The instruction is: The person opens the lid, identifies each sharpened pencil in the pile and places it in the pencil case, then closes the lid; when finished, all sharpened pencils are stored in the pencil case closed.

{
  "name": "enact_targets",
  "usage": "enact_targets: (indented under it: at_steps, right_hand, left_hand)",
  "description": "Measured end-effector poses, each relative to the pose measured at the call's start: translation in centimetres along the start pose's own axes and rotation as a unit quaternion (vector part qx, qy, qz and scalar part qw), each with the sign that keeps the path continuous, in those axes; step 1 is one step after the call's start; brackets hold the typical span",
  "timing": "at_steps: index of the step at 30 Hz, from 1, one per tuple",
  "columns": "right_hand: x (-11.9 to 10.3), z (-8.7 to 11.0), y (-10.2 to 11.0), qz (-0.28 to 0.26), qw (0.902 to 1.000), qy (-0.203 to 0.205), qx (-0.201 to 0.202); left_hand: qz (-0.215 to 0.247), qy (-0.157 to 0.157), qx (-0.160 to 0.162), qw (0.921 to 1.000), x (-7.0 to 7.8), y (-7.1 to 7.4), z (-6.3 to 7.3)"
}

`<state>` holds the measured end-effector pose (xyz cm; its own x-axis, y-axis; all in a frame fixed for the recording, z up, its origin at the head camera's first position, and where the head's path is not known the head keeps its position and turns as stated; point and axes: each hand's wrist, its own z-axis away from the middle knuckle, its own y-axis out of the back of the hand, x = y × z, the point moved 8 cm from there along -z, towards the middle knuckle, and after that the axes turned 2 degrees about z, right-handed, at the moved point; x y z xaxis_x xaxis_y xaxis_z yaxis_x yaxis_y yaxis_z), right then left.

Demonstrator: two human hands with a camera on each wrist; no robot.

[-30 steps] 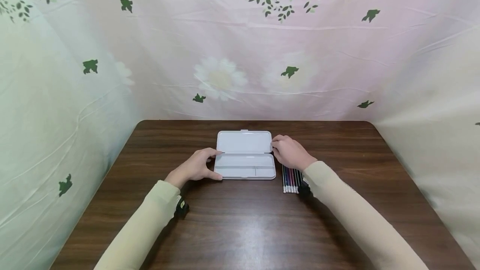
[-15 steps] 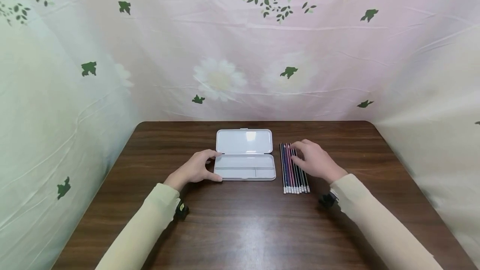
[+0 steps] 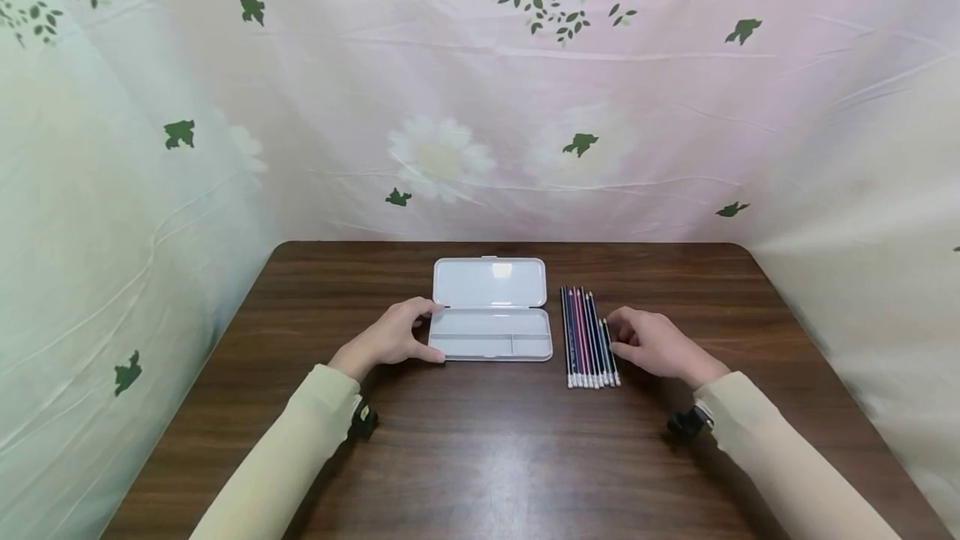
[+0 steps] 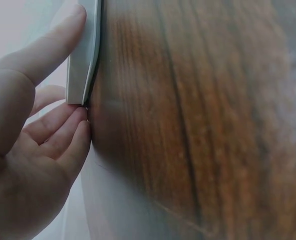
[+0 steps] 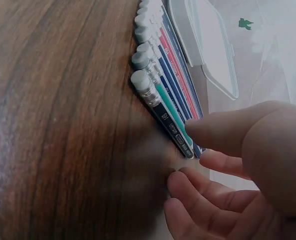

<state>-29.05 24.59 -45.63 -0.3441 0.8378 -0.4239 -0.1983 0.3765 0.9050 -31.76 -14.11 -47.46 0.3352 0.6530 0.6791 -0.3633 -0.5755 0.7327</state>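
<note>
A white pencil case [image 3: 491,347] lies with its lid [image 3: 489,282] folded back on the table. My left hand [image 3: 392,334] grips its left end, thumb at the front corner and fingers by the hinge side; the left wrist view shows the thumb [image 4: 63,42] along the case's wall [image 4: 83,65]. Right of the case, several pencils [image 3: 581,340] lie side by side, white eraser ends toward me. Beside the shorter ones at the row's right edge is my right hand [image 3: 656,344], fingers loosely bent. In the right wrist view its thumb tip overlaps a green pencil [image 5: 170,107].
The dark wooden table [image 3: 480,457] runs back to a hanging cloth [image 3: 480,107] printed with leaves and flowers. Inside the case, thin dividers [image 3: 512,344] mark off compartments. Each wrist carries a small black camera, with the left one [image 3: 364,419] near the sleeve cuff.
My right hand has moved right, from the case lid's right edge across the pencils to their right side, uncovering the row. My left hand stays at the case.
</note>
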Motion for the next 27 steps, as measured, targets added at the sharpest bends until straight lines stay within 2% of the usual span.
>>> enact_targets:
  at_steps: [11,18,22,27]
  right_hand:
    - [-0.2,-0.6,-0.2,0.006,1.0000,-0.003,0.001]
    - [0.6,-0.7,-0.1,0.036,0.9976,-0.058,-0.015]
    - [1.0,-0.4,0.1,0.053,0.9960,-0.070,-0.018]
    - [1.2,-0.2,-0.1,0.034,0.9951,-0.087,-0.033]
  left_hand:
    - [-0.006,-0.001,0.001,1.0000,0.2,0.0,0.2]
    - [-0.002,0.001,0.003,1.0000,0.3,0.1,0.3]
    - [-0.003,-0.001,0.002,1.0000,0.3,0.1,0.2]
    - [-0.003,0.000,0.000,1.0000,0.3,0.1,0.2]
